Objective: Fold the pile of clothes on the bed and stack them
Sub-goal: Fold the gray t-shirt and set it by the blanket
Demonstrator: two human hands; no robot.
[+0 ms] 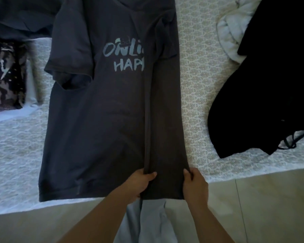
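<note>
I see the dark t-shirt [98,120] flat on the bed [197,102], long axis running straight away from me, right third already folded in. Both hands sit at the near hem: left hand [139,183] pinches the flap's inner edge, right hand [194,185] clamps its outer fold. Unfolded side lies to the left, so I'd say left hand's nearer for next fold.

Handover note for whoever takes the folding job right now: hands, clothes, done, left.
Left hand: pinching the hem at the folded-in edge of the dark grey T-shirt.
Right hand: gripping the hem at the shirt's right fold.
Done: right side and sleeve folded inward; patterned garment lies folded at left.
Left: fold in the left side, fold up, stack; then the black garment and white cloth at right.
</note>
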